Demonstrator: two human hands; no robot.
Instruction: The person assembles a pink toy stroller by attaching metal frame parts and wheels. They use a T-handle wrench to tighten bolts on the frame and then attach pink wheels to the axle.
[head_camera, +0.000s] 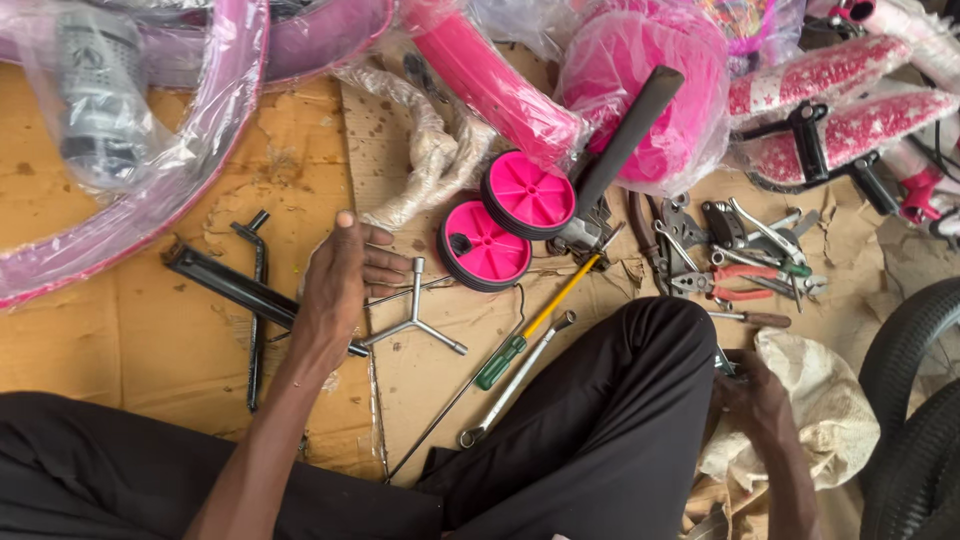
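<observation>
- Far left: pink rim (150, 200) in clear plastic, lying on cardboard (150, 340), with a wrapped grey part (95, 95) inside its curve.
- Next: black bar (235, 285) lying aslant, crossed by a thin black bent rod (256, 300).
- Left hand (335, 275) stretched out over the bar's right end, fingers loose and spread, gripping nothing; fingertips just beside the three-arm wrench (415, 315), whether touching it cannot be told.
- Three-arm wrench flat on the cardboard, right of the left hand, near the wheels.
- Above it: crumpled plastic wrap (430, 150).
- Centre: two pink wheels (505, 225) with black tyres, touching each other, one overlapping the other.
- Beside them: black-handled tool (625, 140) leaning up against a pink wrapped part (640, 70).
- Below the wheels: screwdriver (530, 325) with yellow shaft and green handle, and a long spanner (515, 380) next to it, both slanting toward the black-trousered knee (620, 400).
- Right of centre: heap of pliers and spanners (740, 255), red-handled ones among them.
- Right hand (755, 400) past the knee, fingers curled onto a cream cloth bag (815, 410).
- Top right: pink wrapped frame tubes (840, 100).
- Far right: black tyre (915, 400).
</observation>
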